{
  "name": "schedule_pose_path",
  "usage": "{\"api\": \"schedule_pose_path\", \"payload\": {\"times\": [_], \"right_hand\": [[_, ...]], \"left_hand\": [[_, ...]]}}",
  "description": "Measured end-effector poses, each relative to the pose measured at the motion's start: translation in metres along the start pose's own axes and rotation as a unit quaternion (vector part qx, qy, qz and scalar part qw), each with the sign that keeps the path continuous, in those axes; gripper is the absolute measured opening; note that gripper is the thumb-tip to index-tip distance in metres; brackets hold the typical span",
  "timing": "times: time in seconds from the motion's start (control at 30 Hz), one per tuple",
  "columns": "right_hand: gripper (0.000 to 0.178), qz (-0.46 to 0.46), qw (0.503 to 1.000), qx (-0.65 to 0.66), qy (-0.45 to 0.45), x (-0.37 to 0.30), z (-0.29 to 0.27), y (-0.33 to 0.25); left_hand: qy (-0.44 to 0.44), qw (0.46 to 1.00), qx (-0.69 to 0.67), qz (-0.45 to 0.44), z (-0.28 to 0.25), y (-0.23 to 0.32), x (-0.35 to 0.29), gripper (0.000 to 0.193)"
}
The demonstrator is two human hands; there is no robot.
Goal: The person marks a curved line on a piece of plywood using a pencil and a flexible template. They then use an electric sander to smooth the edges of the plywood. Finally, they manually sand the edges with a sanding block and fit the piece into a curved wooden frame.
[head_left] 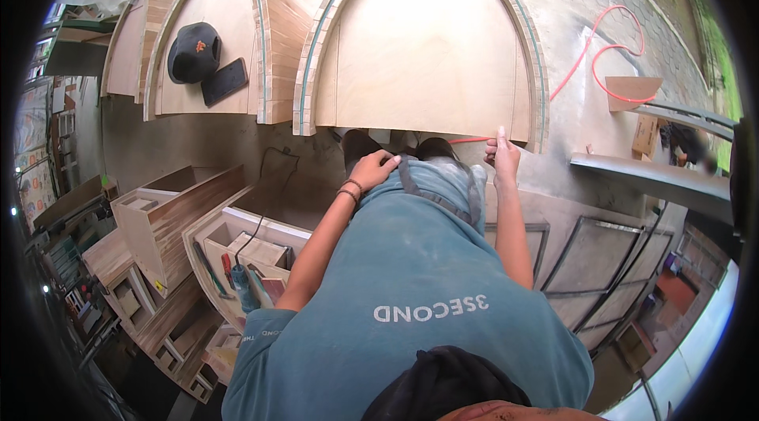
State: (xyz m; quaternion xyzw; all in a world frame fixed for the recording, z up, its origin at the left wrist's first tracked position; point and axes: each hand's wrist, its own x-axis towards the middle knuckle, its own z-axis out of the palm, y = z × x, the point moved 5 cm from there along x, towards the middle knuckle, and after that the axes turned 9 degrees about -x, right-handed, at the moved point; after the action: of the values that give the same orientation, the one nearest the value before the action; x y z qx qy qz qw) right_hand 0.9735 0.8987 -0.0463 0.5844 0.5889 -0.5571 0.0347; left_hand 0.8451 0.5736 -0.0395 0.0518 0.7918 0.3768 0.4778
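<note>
Bent loosely over the front of my teal shirt, my left hand (373, 171) rests near my thigh; its fingers lie relaxed with nothing visible in them. My right hand (504, 158) is at the near edge of a pale arched wooden cabinet (419, 49). Its thumb points up and overlaps the panel's lower right edge, while the other fingers are curled in. What they hold, if anything, is hidden. A green line runs along the cabinet's blocky curved rim (531, 33).
Left of it, another arched cabinet (213, 6) carries a black cap (194, 52) and a dark phone (225, 83). A red hose (589, 65) loops over the floor at right. Wooden carcasses (182, 207), a blue power tool (245, 288) and metal frames (597, 251) surround me.
</note>
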Motion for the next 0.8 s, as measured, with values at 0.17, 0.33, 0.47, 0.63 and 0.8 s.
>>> {"api": "schedule_pose_path", "payload": {"times": [0.17, 0.33, 0.47, 0.63, 0.8], "right_hand": [[0.052, 0.033, 0.998, 0.039, -0.027, -0.006, 0.01, 0.0], [0.048, 0.054, 0.995, 0.068, -0.055, -0.016, 0.02, -0.006], [0.037, -0.007, 0.995, -0.004, -0.104, -0.009, 0.016, 0.002], [0.015, -0.156, 0.98, -0.024, -0.12, -0.076, 0.023, -0.075], [0.012, -0.301, 0.943, 0.065, -0.125, -0.136, -0.006, -0.17]], "left_hand": [[0.006, 0.999, -0.016, 0.03, 0.003, 0.005, 0.001, 0.05], [0.103, 0.988, -0.061, 0.102, -0.023, 0.02, -0.008, 0.039], [0.146, 0.983, -0.056, 0.098, -0.052, 0.038, -0.025, 0.037], [0.139, 0.982, -0.072, 0.102, -0.06, 0.045, -0.041, 0.036], [0.176, 0.98, -0.012, 0.094, -0.066, 0.033, -0.044, 0.033]]}}
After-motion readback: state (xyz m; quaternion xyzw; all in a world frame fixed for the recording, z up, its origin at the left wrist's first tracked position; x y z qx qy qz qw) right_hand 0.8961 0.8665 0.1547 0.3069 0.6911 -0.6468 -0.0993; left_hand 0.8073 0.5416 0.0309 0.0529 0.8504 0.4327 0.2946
